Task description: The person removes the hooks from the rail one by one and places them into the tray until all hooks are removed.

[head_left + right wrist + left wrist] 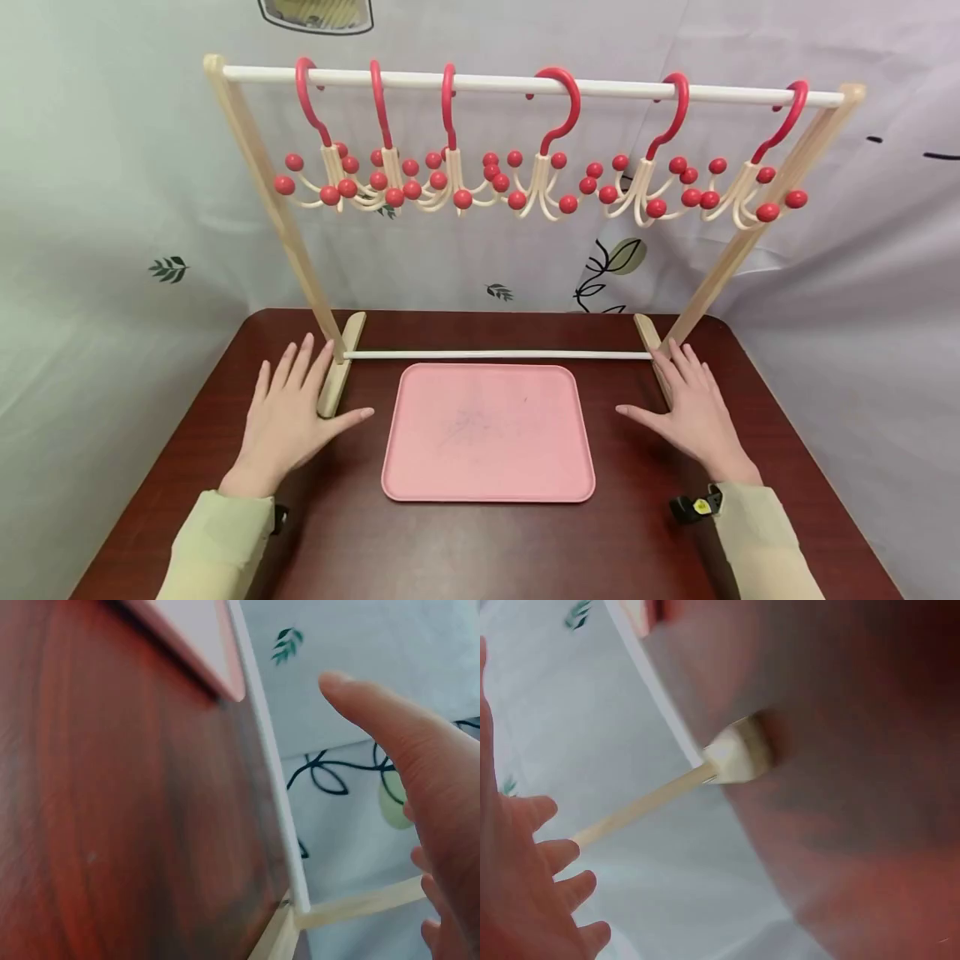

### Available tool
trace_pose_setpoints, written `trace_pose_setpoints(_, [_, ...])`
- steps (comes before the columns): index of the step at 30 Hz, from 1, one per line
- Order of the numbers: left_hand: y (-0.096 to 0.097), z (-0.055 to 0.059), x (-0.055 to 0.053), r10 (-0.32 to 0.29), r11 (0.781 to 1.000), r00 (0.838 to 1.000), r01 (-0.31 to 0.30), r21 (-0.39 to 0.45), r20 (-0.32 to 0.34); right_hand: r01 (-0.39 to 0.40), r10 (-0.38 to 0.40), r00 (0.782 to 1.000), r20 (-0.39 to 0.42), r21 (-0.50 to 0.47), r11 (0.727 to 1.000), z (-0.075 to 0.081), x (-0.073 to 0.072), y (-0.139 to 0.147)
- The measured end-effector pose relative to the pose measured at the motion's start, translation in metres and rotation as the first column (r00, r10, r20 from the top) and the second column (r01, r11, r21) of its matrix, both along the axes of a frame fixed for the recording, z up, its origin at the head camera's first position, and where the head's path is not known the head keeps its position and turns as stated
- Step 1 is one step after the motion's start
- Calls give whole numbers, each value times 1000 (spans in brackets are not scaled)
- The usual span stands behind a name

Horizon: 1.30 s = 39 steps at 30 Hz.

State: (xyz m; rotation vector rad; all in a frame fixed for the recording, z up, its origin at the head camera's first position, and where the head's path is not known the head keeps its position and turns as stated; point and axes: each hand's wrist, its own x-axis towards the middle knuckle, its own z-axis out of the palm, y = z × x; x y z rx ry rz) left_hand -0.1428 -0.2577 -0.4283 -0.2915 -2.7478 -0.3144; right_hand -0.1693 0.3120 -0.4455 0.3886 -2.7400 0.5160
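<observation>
My left hand (292, 412) is spread, palm down, beside the left foot (343, 367) of a small wooden rack, holding nothing. On the other side my right hand (693, 408) has its fingers spread too, overlapping the rack's right foot (651, 337) in the head view. Between the hands a pink tray (487, 495) lies flat on the table. Several red-hooked octopus-style hangers (542, 179) with red ball tips hang along the rack's white top rod (495, 83). In the left wrist view the fingers (576, 889) are apart, with the wooden foot (739, 754) beyond them.
The dark red wooden table (480, 550) holds the rack and tray. A white lower rod (495, 355) joins the rack's feet behind the tray. Wooden posts (273, 208) rise at both sides. A pale leaf-patterned cloth (420, 267) hangs behind.
</observation>
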Motion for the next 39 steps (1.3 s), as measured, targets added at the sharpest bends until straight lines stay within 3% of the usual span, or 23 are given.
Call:
trace_pose_setpoints(3, [-1,17,-6,2,1000,996,0,21,-85,-13,12,1000,-22,-64,998,10,-3,-4])
trace_pose_setpoints(6, [-3,34,-14,3,997,983,11,71,-183,-15,12,1000,-18,-149,989,25,-3,-10])
trace_pose_setpoints(9, [-6,50,-22,22,989,957,20,144,-289,-20,14,1000,-28,-240,971,41,-3,-14])
trace_pose_setpoints(12, [-7,66,-32,73,967,928,24,253,-366,-34,1,994,-106,-311,950,61,-1,-16])
trace_pose_setpoints(15, [-7,79,-43,146,917,920,13,399,-364,-87,-4,970,-245,-362,928,83,1,-18])
trace_pose_setpoints(18, [-8,87,-56,205,843,928,-5,538,-313,-158,-11,935,-354,-444,882,115,10,-25])
trace_pose_setpoints(21, [-8,93,-68,239,761,943,-33,648,-232,-215,-48,904,-425,-550,807,152,21,-37])
trace_pose_setpoints(24, [-8,97,-77,267,679,953,-83,729,-140,-224,-162,872,-462,-671,707,187,24,-46])
trace_pose_setpoints(26, [-7,98,-82,282,634,954,-107,766,-100,-189,-268,850,-452,-739,647,208,21,-47])
trace_pose_setpoints(29, [-5,97,-88,303,587,949,-112,802,-89,-167,-372,838,-400,-836,523,237,9,-45])
trace_pose_setpoints(33, [-1,93,-93,325,559,937,-79,825,-130,-103,-367,887,-279,-896,433,265,-10,-37])
trace_pose_setpoints(36, [1,92,-97,339,566,926,-58,822,-168,22,-351,925,-143,-904,426,275,-24,-29])
trace_pose_setpoints(39, [3,92,-101,354,571,917,-55,819,-185,115,-366,928,-65,-887,448,277,-38,-21])
